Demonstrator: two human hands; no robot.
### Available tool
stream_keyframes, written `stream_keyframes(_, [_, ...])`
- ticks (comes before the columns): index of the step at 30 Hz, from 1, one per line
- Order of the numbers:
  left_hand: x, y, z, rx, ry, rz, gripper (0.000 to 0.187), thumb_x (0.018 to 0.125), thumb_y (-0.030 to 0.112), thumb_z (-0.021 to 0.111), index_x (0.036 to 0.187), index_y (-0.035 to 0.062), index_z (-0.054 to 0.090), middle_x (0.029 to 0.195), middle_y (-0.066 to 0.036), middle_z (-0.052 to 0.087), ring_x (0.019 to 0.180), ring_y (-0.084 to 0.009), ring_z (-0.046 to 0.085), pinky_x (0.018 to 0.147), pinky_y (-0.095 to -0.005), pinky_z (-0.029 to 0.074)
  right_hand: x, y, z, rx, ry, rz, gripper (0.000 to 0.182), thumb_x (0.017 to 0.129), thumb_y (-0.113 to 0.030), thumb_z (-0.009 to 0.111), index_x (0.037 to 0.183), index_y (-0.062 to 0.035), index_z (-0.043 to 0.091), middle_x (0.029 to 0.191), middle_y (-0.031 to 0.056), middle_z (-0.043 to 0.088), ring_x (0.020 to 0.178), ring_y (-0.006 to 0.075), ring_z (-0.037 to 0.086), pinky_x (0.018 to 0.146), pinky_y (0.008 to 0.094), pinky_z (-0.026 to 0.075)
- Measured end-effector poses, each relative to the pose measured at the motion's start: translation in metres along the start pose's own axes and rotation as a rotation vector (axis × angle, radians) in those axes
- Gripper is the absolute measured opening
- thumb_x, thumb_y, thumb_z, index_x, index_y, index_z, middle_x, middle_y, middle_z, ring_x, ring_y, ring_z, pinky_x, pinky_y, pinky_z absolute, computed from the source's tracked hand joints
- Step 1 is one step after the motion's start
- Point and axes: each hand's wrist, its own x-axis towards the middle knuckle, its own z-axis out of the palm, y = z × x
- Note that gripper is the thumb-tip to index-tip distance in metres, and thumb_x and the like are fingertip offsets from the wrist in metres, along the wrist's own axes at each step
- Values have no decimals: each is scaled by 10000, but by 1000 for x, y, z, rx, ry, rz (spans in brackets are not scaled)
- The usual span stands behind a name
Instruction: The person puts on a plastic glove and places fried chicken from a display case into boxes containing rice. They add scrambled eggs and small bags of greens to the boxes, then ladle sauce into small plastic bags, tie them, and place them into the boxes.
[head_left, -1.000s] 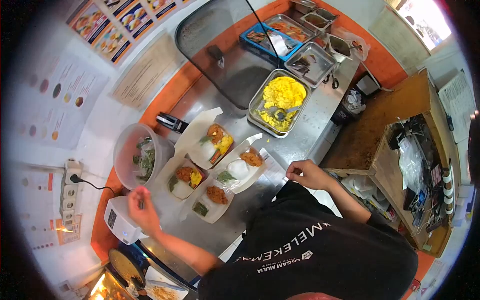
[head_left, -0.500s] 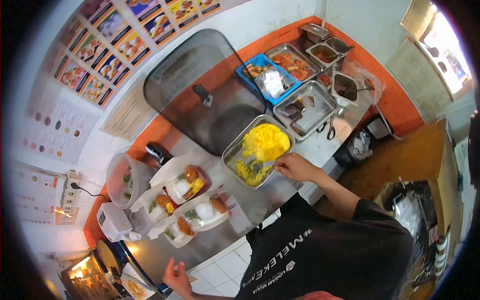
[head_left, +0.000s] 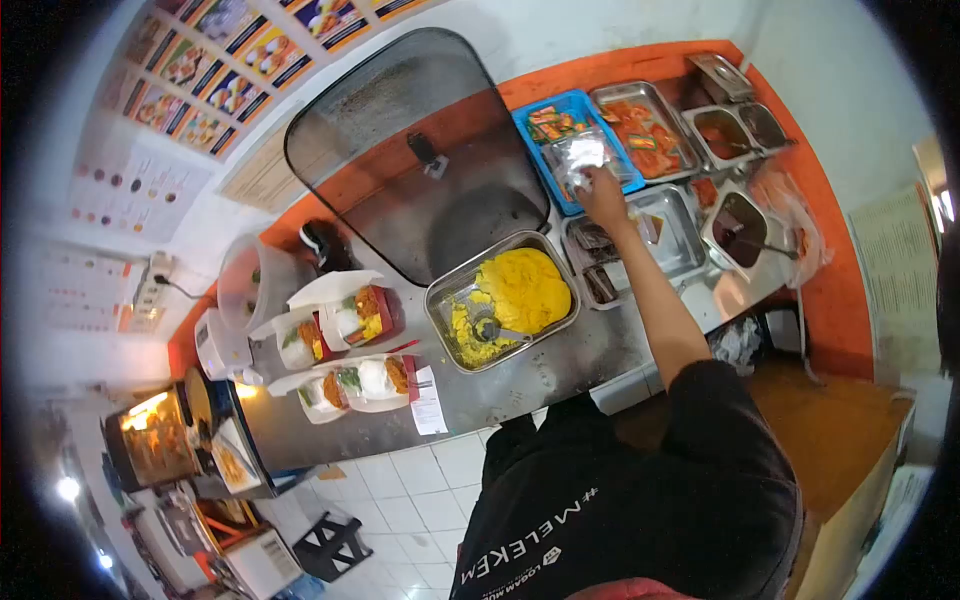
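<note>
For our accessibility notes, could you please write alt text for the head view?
The person's right hand reaches over a steel counter to clear packets in a blue tray. Nearby sit a pan of yellow rice and four open meal boxes.

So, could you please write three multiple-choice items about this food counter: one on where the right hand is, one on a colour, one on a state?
1. Where is the right hand?
A. over the blue basket
B. on the meal boxes
C. on the floor

2. What colour is the food in the large steel tray?
A. green
B. yellow
C. white

3. In what state are the meal boxes?
A. lids shut
B. stacked
C. open with food inside

Answers: 1 A, the hand reaches onto the clear bag in the basket. 2 B, the heap is bright yellow. 3 C, the flaps stand up and the food shows.
</note>
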Motion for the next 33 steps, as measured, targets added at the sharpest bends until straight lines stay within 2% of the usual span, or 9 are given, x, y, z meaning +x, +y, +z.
stream_keyframes(7, [-17,-24,89,-385,148,-314,280,838,-33,560,1101,-40,657,915,-149,713,685,-199,670,602,-324,545,62,58,61,-446,-197,50,215,780,-99,644,987,-46,619,972,181,662,895,401,623,812,513,496])
stream_keyframes(12, [-32,-26,123,-458,171,-372,272,840,-25,558,1092,-39,658,909,-137,713,696,-193,671,605,-322,544,64,73,37,-142,-219,-109,133,825,-70,583,915,-18,667,891,210,689,871,371,669,756,452,525])
stream_keyframes(19, [0,-85,126,-707,167,-293,261,842,-15,554,1080,-37,660,900,-120,712,711,-184,673,609,-318,543,56,75,-7,284,-144,117,190,930,-139,613,963,40,669,747,84,678,701,136,639,607,304,498])
stream_keyframes(23, [25,39,46,30,276,20,325,865,191,630,1085,-47,623,868,-160,713,791,-232,693,709,-368,543,14,10,-50,991,-93,406,225,963,-196,609,1067,2,642,750,-5,566,641,82,534,582,236,473])
stream_keyframes(26, [45,176,9,-457,248,318,373,946,156,608,1256,-42,545,982,-136,706,935,-209,682,835,-313,523,-63,-96,-90,811,-193,325,240,961,-240,628,1068,-26,653,799,-7,589,686,77,543,601,237,491])
stream_keyframes(28, [48,278,-12,-669,61,521,437,981,129,564,1378,-12,449,1197,-158,627,1116,-201,614,965,-313,477,-122,-160,-96,1207,-323,639,295,975,-255,606,1125,-3,645,906,19,645,729,96,588,620,247,500])
stream_keyframes(31, [45,380,-17,-897,22,906,512,967,122,561,1437,36,375,1352,-144,527,1198,-227,554,1010,-338,440,-178,-223,-102,927,-514,368,294,991,-228,578,1156,8,632,906,36,627,700,80,546,597,240,484])
stream_keyframes(32, [65,383,-1,-702,339,963,472,961,151,567,1394,34,419,1376,-132,505,1217,-239,534,1016,-355,433,-188,-227,-99,855,-576,315,292,1000,-229,557,1143,13,634,923,52,636,722,98,574,625,263,519])
stream_keyframes(33, [45,398,-11,-984,133,981,440,979,197,556,1364,21,434,1377,-129,504,1242,-234,505,1039,-372,411,-196,-222,-97,922,-640,227,306,1003,-238,546,1143,20,630,982,83,658,813,142,634,706,299,564])
